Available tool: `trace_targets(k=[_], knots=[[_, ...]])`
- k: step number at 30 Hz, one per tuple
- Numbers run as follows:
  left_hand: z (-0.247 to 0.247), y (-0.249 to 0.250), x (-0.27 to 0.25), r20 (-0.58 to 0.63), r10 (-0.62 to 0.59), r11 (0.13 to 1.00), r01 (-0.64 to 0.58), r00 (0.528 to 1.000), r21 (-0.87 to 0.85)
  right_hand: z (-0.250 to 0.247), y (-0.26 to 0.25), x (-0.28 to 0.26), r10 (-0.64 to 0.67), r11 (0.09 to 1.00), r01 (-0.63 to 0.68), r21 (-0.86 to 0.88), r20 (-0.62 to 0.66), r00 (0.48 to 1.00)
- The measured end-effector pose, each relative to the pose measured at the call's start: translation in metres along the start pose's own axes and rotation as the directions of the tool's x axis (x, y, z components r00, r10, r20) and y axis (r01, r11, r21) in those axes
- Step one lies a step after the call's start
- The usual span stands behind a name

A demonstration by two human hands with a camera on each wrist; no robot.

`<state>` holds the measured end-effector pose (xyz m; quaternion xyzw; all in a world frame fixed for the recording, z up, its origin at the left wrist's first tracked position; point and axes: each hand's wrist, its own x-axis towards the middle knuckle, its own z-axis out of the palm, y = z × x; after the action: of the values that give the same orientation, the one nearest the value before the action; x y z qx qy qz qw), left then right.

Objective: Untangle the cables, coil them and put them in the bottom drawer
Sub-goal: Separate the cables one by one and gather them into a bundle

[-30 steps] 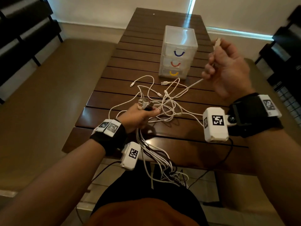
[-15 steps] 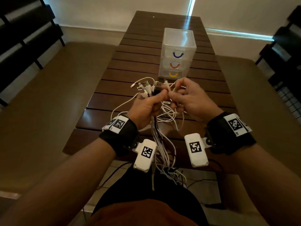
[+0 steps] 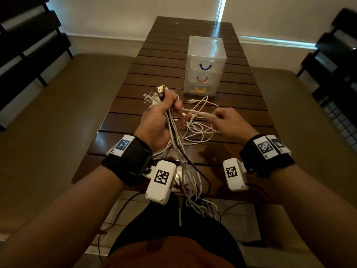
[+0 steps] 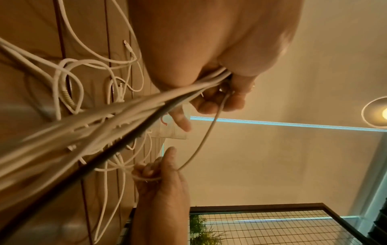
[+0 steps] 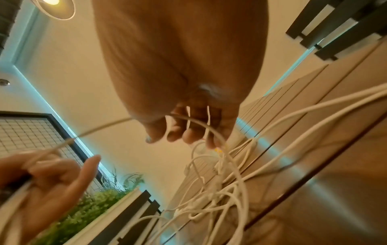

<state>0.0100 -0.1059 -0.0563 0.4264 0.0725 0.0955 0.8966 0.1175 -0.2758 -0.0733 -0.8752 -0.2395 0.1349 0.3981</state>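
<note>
Around my slatted wooden table (image 3: 158, 78): dark slatted chairs (image 3: 29, 41) on both sides, a wire-mesh panel (image 4: 272, 227) with green plants (image 5: 87, 207), a ceiling lamp (image 5: 56, 6) overhead.

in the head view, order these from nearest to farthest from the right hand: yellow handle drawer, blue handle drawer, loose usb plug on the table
1. loose usb plug, lying on the table just beyond the right hand.
2. yellow handle drawer, bottom of the unit, further back.
3. blue handle drawer, top of the unit, farthest.
</note>
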Motion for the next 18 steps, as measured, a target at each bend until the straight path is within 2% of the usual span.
trace_targets(k=[4, 6, 8, 10, 12, 15, 16, 18], knots=[[0.003, 0.007, -0.001, 0.032, 0.015, 0.993, -0.011, 0.999, -0.119, -0.006, 0.018, 0.011, -0.050, 0.993, 0.031, -0.111, -0.167, 0.985], [0.002, 0.009, -0.001, 0.066, -0.017, 0.991, 0.025, 0.998, -0.128, -0.007, 0.020, 0.014, 0.019, 0.996, -0.029, -0.079, -0.120, 0.993], [0.001, 0.008, 0.001, 0.055, -0.057, 0.997, 0.060, 0.997, -0.047, -0.007, 0.013, 0.013, 0.032, 0.999, -0.033, -0.021, -0.009, 0.999], [0.001, 0.001, 0.002, 0.003, -0.055, 0.993, 0.054, 0.999, 0.108, -0.009, -0.004, 0.008, -0.060, 0.998, 0.059, 0.011, 0.052, 0.997], [0.004, -0.006, 0.001, -0.048, -0.042, 0.960, 0.054, 0.998, 0.274, -0.012, -0.024, 0.001, -0.187, 0.980, 0.175, 0.094, 0.139, 0.973], [0.006, -0.019, -0.001, -0.081, -0.045, 0.879, 0.078, 0.996, 0.470, -0.016, -0.048, -0.007, -0.421, 0.906, 0.388, 0.168, 0.278, 0.863], [0.005, -0.022, -0.001, -0.095, -0.077, 0.848, 0.115, 0.993, 0.517, -0.018, -0.055, -0.010, -0.482, 0.875, 0.446, 0.188, 0.253, 0.839], [0.000, -0.026, 0.001, -0.118, -0.173, 0.815, 0.209, 0.978, 0.541, -0.023, -0.063, -0.012, -0.564, 0.813, 0.535, 0.231, 0.078, 0.822]])
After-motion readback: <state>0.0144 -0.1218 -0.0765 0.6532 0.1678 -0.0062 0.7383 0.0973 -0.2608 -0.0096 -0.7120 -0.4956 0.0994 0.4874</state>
